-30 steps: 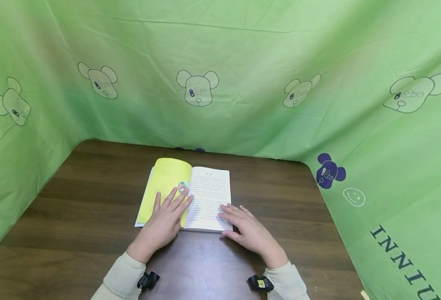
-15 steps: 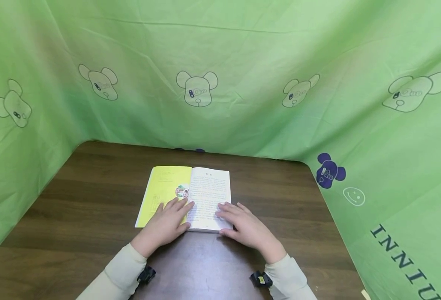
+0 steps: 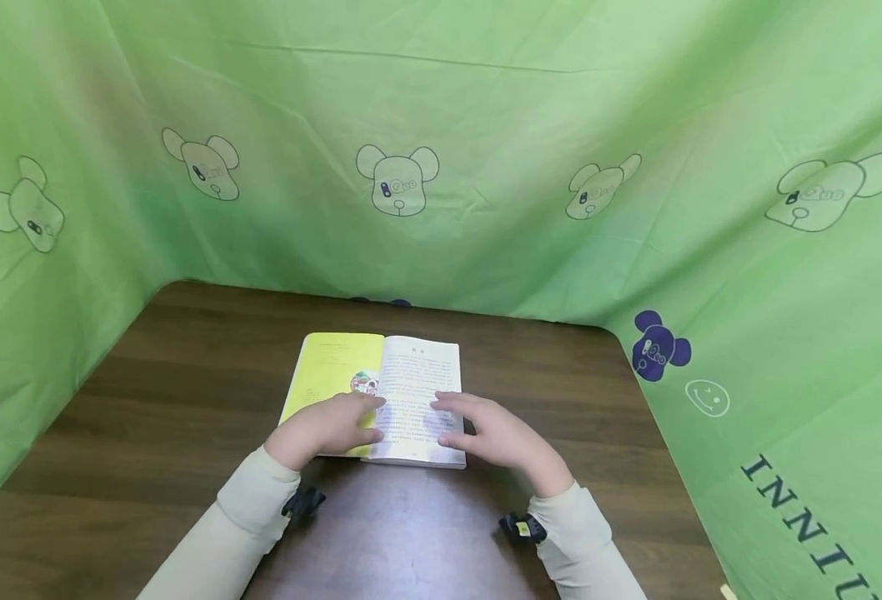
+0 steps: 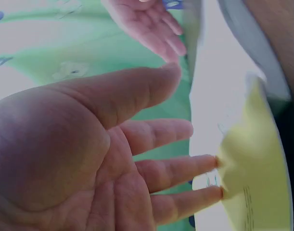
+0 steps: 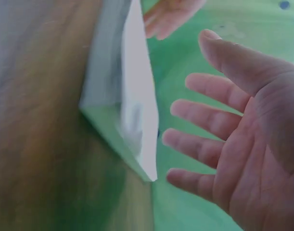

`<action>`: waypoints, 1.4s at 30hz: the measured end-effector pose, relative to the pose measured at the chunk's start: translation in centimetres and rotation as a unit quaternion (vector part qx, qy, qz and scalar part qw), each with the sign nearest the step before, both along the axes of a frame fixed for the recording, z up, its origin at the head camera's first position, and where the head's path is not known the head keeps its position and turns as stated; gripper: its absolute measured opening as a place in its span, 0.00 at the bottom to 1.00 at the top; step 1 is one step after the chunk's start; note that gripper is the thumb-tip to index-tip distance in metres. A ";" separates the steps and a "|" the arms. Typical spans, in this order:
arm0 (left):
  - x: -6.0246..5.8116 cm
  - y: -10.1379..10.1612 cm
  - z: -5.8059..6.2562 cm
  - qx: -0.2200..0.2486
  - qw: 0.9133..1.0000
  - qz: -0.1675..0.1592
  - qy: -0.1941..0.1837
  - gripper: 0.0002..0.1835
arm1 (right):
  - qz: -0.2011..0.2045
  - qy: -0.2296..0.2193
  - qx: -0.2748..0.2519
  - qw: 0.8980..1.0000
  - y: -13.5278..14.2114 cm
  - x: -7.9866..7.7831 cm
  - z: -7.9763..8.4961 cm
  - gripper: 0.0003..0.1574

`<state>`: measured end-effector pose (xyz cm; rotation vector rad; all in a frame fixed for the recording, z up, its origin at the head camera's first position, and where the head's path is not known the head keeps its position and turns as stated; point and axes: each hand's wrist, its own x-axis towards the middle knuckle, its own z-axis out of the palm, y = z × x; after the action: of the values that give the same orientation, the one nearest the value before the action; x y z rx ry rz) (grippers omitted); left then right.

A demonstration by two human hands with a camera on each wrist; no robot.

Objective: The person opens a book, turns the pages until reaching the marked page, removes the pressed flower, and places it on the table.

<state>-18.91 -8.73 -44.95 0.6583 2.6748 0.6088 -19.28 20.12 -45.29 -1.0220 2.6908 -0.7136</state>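
An open book (image 3: 418, 375) lies on the table, with a yellow page (image 3: 332, 358) on its left side and a white printed page on its right. Over the lower part of the yellow page is my left hand (image 3: 324, 427), its fingers extended; in the left wrist view two fingertips (image 4: 211, 192) meet or nearly meet the yellow sheet. My right hand (image 3: 497, 429) hovers at the right edge of the white page, holding nothing. The right wrist view shows its spread fingers (image 5: 204, 115) apart from the paper. Part of the yellow page is hidden under the left hand.
The brown wooden table (image 3: 186, 383) extends around the book. A green curtain (image 3: 486, 250) printed with bear-like heads encloses its back and sides. Black wrist devices (image 3: 523, 528) sit at both sleeves.
The yellow page, raised and curved one second ago, lies flat now. Both hands have lifted and turned palms inward. The left hand slid down the page, away from the round picture.
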 end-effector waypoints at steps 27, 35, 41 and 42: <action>0.3 0.2 -1.0 -0.044 0.995 0.058 0.074 0.36 | 0.011 0.019 0.083 0.996 -0.3 -0.1 -1.6 0.57; 0.1 0.3 -0.9 -0.013 0.997 0.012 0.075 0.34 | 0.020 0.033 0.081 0.996 0.2 -0.2 -1.5 0.38; 0.2 0.4 -1.0 -0.019 0.998 -0.014 0.053 0.31 | 0.044 0.035 0.082 0.995 0.4 -0.4 -0.9 0.18; 0.2 0.4 -1.0 -0.021 0.998 -0.016 0.048 0.32 | 0.047 0.033 0.082 0.995 0.5 -0.4 -0.8 0.15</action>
<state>-18.68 -8.31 -45.93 0.7354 2.7521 0.5220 -19.70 20.64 -46.14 -1.1403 2.6826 -0.4419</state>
